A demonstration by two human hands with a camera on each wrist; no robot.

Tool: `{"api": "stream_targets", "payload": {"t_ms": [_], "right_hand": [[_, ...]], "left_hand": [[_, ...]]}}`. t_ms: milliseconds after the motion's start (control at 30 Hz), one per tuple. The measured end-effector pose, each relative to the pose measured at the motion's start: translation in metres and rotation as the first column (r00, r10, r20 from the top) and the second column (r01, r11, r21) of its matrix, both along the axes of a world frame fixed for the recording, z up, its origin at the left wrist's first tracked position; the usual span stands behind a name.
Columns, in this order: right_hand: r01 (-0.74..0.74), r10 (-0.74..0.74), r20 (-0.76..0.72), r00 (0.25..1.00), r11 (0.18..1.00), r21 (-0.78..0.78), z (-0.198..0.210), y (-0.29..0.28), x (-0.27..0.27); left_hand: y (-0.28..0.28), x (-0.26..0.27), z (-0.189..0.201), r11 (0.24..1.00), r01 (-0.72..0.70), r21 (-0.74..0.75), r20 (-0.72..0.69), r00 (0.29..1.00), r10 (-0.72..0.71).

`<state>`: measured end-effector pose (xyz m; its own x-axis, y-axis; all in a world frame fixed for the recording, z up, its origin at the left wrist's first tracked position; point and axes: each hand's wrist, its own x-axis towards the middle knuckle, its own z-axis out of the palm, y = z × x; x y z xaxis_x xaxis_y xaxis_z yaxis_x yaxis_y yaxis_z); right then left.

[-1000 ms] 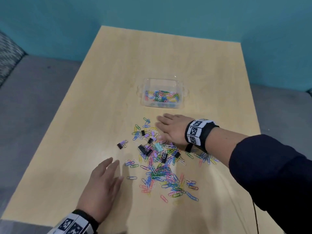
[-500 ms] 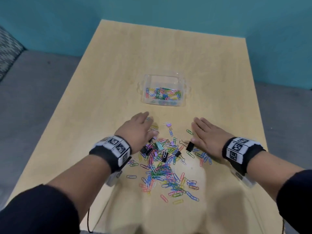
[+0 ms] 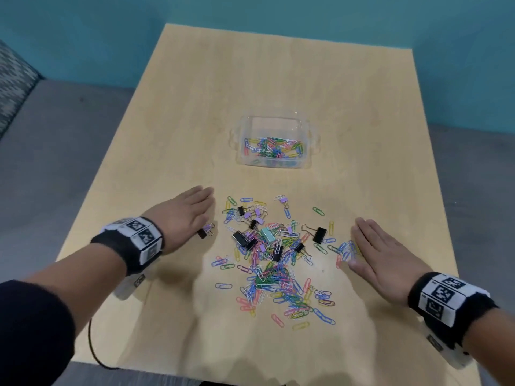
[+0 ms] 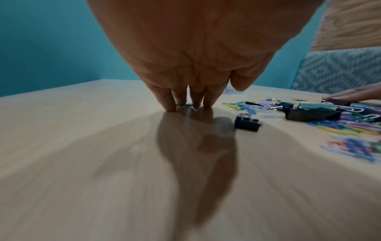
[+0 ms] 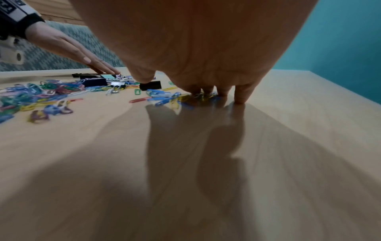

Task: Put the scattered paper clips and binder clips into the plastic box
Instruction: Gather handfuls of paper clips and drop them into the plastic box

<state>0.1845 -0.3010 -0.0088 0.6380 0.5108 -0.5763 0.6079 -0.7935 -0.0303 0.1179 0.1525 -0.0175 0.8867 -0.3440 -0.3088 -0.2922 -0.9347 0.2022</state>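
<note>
A heap of coloured paper clips (image 3: 274,274) and black, purple and mint binder clips (image 3: 319,234) lies scattered on the wooden table (image 3: 278,87). Beyond it stands the clear plastic box (image 3: 274,122), holding several paper clips. My left hand (image 3: 189,215) lies flat on the table left of the heap, fingers straight, a small binder clip (image 3: 206,231) by its thumb. My right hand (image 3: 381,254) lies flat to the right, fingers straight, its fingertips (image 5: 239,97) on the wood with paper clips (image 5: 164,99) at their edge. Neither hand holds anything.
A blue wall (image 3: 278,12) backs the table's far edge. Grey floor (image 3: 55,151) lies on both sides and a patterned rug (image 3: 14,84) at far left. A thin black cable (image 3: 94,355) hangs over the near left edge.
Both hands have slid outward, away from the heap's middle. The left hand earlier reached forward from the near edge; the right hand withdrew from the pile to its right side.
</note>
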Motion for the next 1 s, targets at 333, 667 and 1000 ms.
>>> {"api": "stream_targets", "payload": {"t_ms": [333, 667, 1000], "right_hand": [[0.228, -0.235, 0.050, 0.971, 0.967, 0.113, -0.022, 0.007, -0.077], [0.223, -0.228, -0.029, 0.973, 0.907, 0.357, -0.003, 0.038, -0.112], [0.364, -0.370, -0.050, 0.928, 0.867, 0.341, 0.012, 0.052, -0.083]], "left_hand": [[-0.031, -0.098, -0.024, 0.899, -0.438, -0.020, -0.056, 0.898, 0.436], [-0.085, -0.113, 0.000, 0.909, -0.378, -0.175, 0.062, 0.917, 0.393], [-0.078, -0.060, -0.004, 0.840, -0.494, -0.222, 0.067, 0.852, 0.519]]}}
